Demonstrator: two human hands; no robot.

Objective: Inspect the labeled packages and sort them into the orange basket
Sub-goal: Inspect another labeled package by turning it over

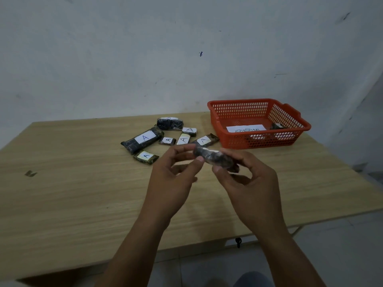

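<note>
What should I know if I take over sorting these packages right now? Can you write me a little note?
Left hand and right hand: both pinch one dark wrapped package above the table; its label cannot be read.
Orange basket: at the table's far right, holding a paper sign and one small dark package.
Done: that one package is in the basket.
Left: finish checking the held package, then the seven packages marked A lying left of the basket.
</note>
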